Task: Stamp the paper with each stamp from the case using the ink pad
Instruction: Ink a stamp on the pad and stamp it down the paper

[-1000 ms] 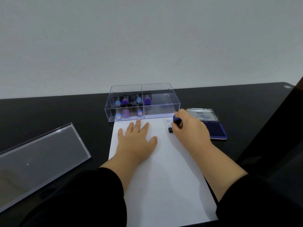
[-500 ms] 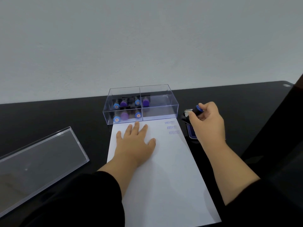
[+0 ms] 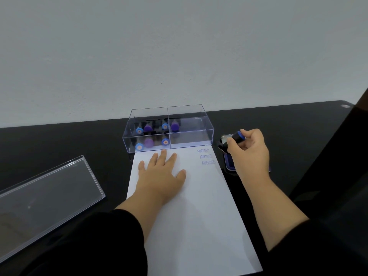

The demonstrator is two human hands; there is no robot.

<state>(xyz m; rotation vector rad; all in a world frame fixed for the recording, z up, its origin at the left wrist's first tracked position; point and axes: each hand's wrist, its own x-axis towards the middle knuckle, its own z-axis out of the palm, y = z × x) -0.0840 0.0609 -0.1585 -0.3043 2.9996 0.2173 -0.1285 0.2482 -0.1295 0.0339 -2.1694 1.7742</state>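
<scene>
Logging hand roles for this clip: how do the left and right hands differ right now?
The left hand lies flat, fingers spread, pressing the paper; the right hand curls around a stamp. The left is on the sheet; the right is raised over the ink pad. Both wear black sleeves.

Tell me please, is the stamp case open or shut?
Open: the case has no lid on top, and its clear lid lies apart on the table, to its left.

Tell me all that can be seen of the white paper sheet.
The paper is a plain white sheet lying flat on the black table, its far edge at the clear case. Three blue "AMENDED" prints stand stacked near its far right corner. The left hand rests flat on it, fingers spread.
</scene>
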